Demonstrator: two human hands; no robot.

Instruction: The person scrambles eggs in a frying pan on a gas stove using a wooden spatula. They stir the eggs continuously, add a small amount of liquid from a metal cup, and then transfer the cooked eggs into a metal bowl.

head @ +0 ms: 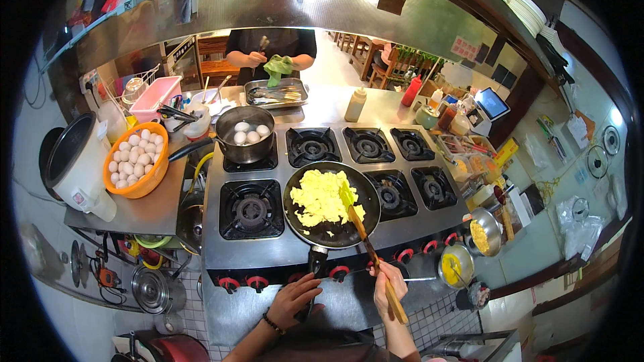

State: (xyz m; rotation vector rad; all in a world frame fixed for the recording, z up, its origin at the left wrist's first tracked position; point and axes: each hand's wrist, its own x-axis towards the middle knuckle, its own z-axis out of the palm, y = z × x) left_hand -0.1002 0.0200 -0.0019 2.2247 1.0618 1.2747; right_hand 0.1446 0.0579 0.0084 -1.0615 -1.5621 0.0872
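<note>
A black frying pan (297,234) sits on a front burner with yellow scrambled egg (319,196) spread across it. My right hand (388,286) grips the wooden handle of a spatula (373,255), whose green blade (346,193) rests in the egg near the pan's right side. My left hand (294,299) lies across the pan's black handle (317,260), fingers loosely extended and a beaded bracelet on the wrist. Whether those fingers grip the handle cannot be told. Behind the pan, to the left, a dark saucepan (246,153) holds several eggs (253,137) in liquid.
Several burners (313,147) surround the pan, with red knobs (338,274) along the stove front. An orange basket (137,188) of eggs stands left. Metal bowls (465,256) of yellow food sit right. Across the counter, a person (269,53) handles a green cloth above a cutlery tray (276,103).
</note>
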